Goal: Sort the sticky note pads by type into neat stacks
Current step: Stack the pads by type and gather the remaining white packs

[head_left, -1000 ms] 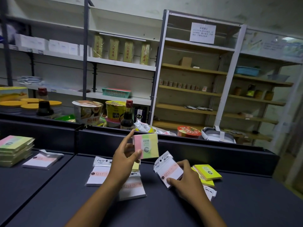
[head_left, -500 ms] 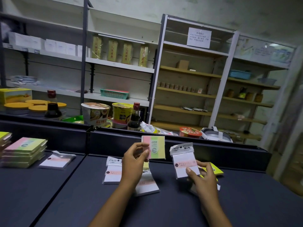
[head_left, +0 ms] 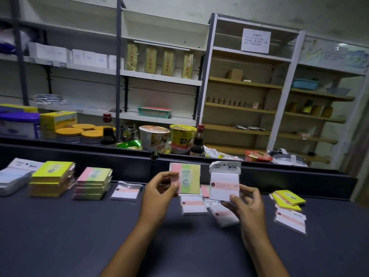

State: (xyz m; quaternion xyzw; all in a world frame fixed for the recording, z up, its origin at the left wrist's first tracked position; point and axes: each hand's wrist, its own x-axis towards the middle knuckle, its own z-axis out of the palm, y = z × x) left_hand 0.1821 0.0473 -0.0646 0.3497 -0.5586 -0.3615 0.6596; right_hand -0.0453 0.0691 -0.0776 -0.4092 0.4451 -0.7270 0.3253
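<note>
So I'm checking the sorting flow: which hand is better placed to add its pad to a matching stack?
The left hand. It holds the pink and green pad, and the matching stack sits to its left. The right hand holds a white pad, farther from the lone white pad.

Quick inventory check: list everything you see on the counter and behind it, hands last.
Striped pad: one, pink-green-yellow, held up.
White packet: one, pink band, held up.
Striped stack: one, far left counter.
Yellow stack: one, left of striped stack.
Clear-wrapped stack: one, whitish, leftmost.
Single white packet: one, beside striped stack.
Loose white packets: several, under hands.
Yellow pads: two or so, right.
Noodle cups: two, behind counter.
Sauce bottles: two, dark.
Left hand: grips striped pad.
Right hand: pinches white packet.
</note>
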